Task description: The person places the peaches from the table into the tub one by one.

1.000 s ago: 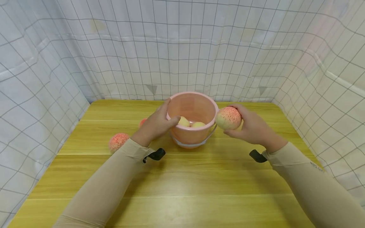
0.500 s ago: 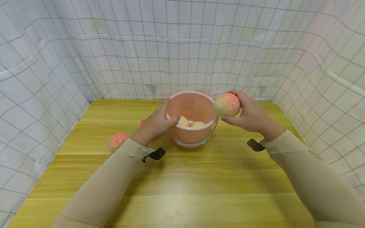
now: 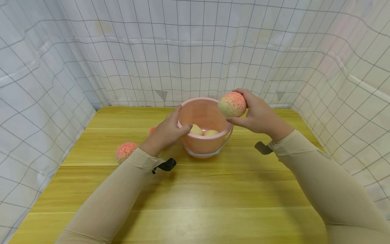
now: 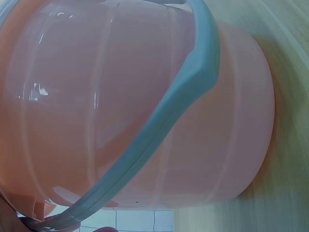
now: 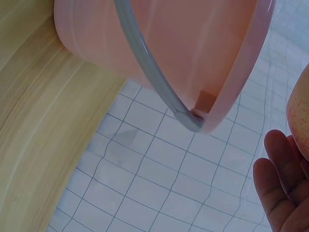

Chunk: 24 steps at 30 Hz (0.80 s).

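A pink plastic bucket (image 3: 203,145) stands upright on the table, its pale grey handle (image 4: 157,128) hanging down the near side. My left hand (image 3: 166,134) grips its left rim, thumb over the edge and fingers along the outside. In my right hand (image 3: 259,113) is a peach (image 3: 233,104), cream and speckled red, held between thumb and fingers above the right part of the bucket's mouth. Two pale peaches show inside, one of them (image 3: 211,133) toward the right. In the right wrist view the held peach (image 5: 300,113) shows only at the edge.
Another red-speckled peach (image 3: 126,151) lies on the wooden table (image 3: 201,206) by my left forearm. A small red piece of something round (image 3: 152,130) peeks out behind my left hand. White grid-patterned curtain (image 3: 201,51) surrounds the table at the back and sides.
My right hand has lifted the peach from beside the bucket's right rim and carried it up and left, over the opening. The left hand and bucket have stayed put.
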Tool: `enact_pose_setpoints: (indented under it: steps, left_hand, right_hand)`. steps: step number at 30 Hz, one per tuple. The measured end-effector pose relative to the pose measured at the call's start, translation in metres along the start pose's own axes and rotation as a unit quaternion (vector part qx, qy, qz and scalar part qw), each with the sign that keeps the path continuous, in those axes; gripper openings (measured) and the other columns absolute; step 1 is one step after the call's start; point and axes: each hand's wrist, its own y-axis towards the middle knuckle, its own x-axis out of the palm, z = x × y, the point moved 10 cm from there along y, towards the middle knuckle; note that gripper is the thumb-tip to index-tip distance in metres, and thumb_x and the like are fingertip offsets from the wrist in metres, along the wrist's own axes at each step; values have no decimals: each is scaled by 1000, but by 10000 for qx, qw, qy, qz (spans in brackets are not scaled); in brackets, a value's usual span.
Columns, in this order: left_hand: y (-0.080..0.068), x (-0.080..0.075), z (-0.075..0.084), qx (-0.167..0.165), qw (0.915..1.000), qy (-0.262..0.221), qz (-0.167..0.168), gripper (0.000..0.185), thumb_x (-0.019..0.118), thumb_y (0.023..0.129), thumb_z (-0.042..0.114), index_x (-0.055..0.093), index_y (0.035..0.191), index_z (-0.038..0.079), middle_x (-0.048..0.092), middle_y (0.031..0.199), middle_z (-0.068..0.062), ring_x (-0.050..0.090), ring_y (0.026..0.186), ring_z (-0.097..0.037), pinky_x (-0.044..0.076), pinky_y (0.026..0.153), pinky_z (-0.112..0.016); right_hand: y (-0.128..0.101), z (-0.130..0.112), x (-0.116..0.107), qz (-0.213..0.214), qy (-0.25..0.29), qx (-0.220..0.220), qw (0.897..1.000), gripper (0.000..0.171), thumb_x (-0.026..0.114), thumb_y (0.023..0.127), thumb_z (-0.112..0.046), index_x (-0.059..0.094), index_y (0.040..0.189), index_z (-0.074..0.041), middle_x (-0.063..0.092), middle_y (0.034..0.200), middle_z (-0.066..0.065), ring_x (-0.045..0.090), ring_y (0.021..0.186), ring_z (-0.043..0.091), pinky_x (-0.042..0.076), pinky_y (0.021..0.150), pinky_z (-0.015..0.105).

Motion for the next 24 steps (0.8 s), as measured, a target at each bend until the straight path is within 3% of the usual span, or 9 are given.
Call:
enact_pose_setpoints:
  steps: [24]
  left_hand:
    - [1, 0, 1, 4, 10000, 19, 11, 98, 56, 97, 56, 5, 171, 17, 22, 174, -16, 36, 154, -35, 36, 122, -59]
  right_hand:
    - [28, -20, 19, -179, 109, -135, 9997, 76, 89, 84, -26, 48, 147, -12, 66, 132, 4, 66, 110, 20, 54, 99, 44]
